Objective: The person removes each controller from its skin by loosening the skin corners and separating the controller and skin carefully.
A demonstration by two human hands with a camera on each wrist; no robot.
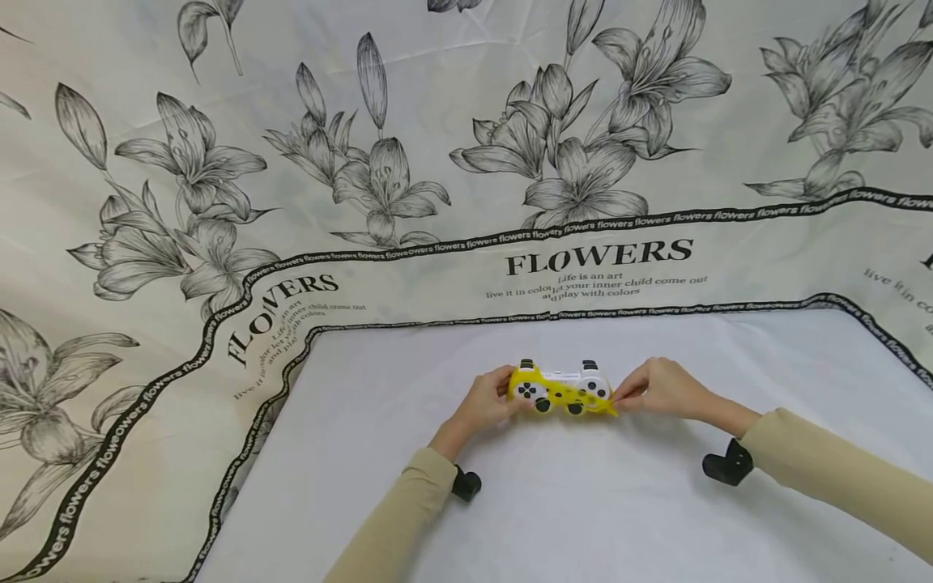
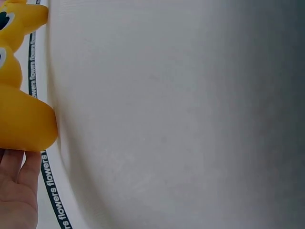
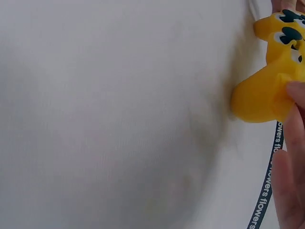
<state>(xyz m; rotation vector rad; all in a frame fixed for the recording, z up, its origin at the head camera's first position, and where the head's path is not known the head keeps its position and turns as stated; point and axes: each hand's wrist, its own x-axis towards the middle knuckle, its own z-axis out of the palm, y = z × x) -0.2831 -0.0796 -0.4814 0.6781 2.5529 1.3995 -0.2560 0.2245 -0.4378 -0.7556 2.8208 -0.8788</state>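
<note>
A white game controller (image 1: pixel 594 380) with black buttons and sticks is held just above the white cloth. A stretchy yellow cover (image 1: pixel 557 394) wraps its left grip and front edge, while the right grip's upper side shows white. My left hand (image 1: pixel 481 402) grips the covered left end. At the right end, my right hand (image 1: pixel 666 389) pinches the cover's edge, which is drawn out to a point. In the left wrist view the yellow cover (image 2: pixel 26 119) sits above my fingers. The right wrist view shows cartoon eyes on the cover (image 3: pixel 259 95), with my fingertips touching its rounded end.
White cloth (image 1: pixel 554 502) covers the surface beneath. Behind rises a flower-printed cloth (image 1: pixel 408 283) with black lettered bands. A black wrist camera (image 1: pixel 466 483) sits at my left cuff, another black camera (image 1: pixel 729 464) at my right.
</note>
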